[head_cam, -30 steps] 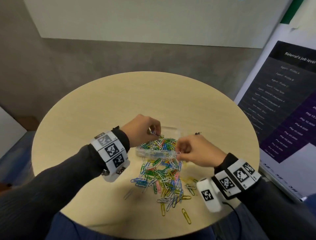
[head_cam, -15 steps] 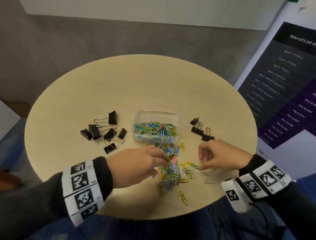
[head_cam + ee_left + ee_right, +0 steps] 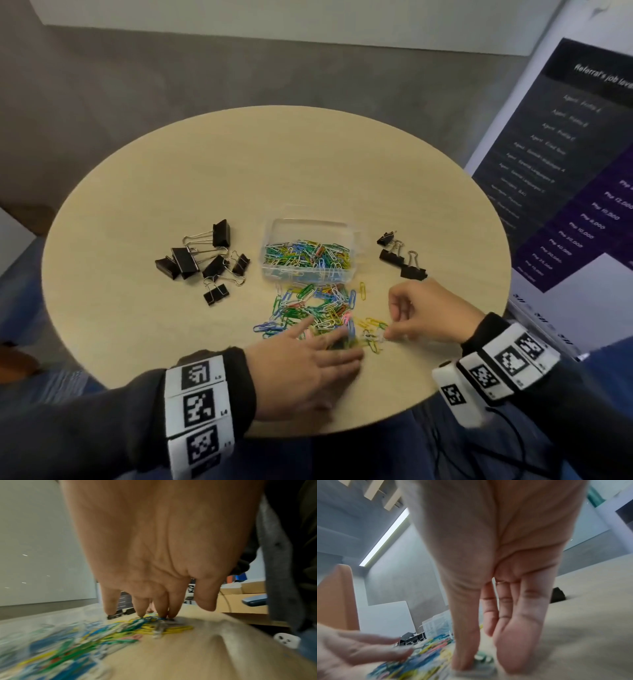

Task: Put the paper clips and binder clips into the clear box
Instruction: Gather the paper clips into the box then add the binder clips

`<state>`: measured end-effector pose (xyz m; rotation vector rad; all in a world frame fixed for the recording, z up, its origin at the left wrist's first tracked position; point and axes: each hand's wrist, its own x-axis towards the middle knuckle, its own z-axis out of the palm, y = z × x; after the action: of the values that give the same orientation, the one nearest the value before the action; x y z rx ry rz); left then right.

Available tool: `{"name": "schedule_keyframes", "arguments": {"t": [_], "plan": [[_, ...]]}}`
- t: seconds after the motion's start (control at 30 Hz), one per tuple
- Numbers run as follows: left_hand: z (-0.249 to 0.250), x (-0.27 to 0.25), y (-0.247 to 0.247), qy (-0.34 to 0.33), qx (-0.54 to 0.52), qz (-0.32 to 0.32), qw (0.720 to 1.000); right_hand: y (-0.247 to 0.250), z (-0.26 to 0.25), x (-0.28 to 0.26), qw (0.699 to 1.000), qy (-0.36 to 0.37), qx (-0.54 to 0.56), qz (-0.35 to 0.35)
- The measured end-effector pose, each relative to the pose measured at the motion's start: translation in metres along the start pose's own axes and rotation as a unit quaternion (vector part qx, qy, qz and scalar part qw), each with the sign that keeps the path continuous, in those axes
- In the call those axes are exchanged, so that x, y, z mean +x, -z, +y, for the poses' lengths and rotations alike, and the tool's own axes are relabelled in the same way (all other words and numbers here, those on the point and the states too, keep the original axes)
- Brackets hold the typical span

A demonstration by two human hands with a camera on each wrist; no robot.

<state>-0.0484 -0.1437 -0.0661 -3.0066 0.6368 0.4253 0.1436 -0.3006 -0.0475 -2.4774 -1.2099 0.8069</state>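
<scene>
Clear box (image 3: 274, 270) is seen mid-table, part-filled with coloured clips. Loose paper clips (image 3: 317, 308) are heaped just in front of the box. Left hand (image 3: 305, 370) is laid on the heap's near edge, fingers straight, nothing grasped. Right hand (image 3: 424, 315) is set at the heap's right edge; its grip cannot be told. Binder clips (image 3: 202, 257) are grouped left of the box, more (image 3: 402, 257) to its right
</scene>
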Motion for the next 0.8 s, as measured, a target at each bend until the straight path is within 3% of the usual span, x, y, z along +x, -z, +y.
{"name": "schedule_keyframes", "arguments": {"t": [0.07, 0.17, 0.27, 0.33, 0.4, 0.47, 0.57, 0.8], "plan": [[-0.009, -0.001, 0.003, 0.023, -0.008, -0.001, 1.0, -0.001, -0.002, 0.004, 1.0, 0.002, -0.013, 0.025], [-0.019, -0.015, 0.013, 0.058, -0.054, 0.065, 0.995, 0.008, -0.002, -0.001, 0.999, -0.001, 0.006, 0.035], [-0.03, -0.04, 0.018, 0.172, -0.083, 0.108, 0.976, 0.012, -0.001, -0.01, 0.999, -0.017, -0.035, -0.019], [-0.041, -0.057, 0.019, 0.262, -0.092, 0.039, 0.96, 0.007, -0.002, -0.012, 0.997, -0.027, -0.048, -0.048], [-0.053, -0.066, 0.018, 0.299, -0.106, -0.037, 0.948, 0.001, -0.004, -0.01, 0.997, -0.027, -0.052, -0.047], [-0.062, -0.066, 0.011, 0.304, -0.15, -0.075, 0.938, -0.004, -0.009, -0.004, 0.998, -0.018, -0.045, -0.042], [-0.063, -0.051, 0.009, 0.272, -0.248, -0.066, 0.928, -0.014, -0.023, 0.008, 0.999, 0.022, -0.024, -0.028], [-0.05, -0.014, 0.027, 0.245, -0.215, 0.009, 0.945, -0.012, -0.052, 0.024, 0.997, 0.067, -0.04, 0.027]]}}
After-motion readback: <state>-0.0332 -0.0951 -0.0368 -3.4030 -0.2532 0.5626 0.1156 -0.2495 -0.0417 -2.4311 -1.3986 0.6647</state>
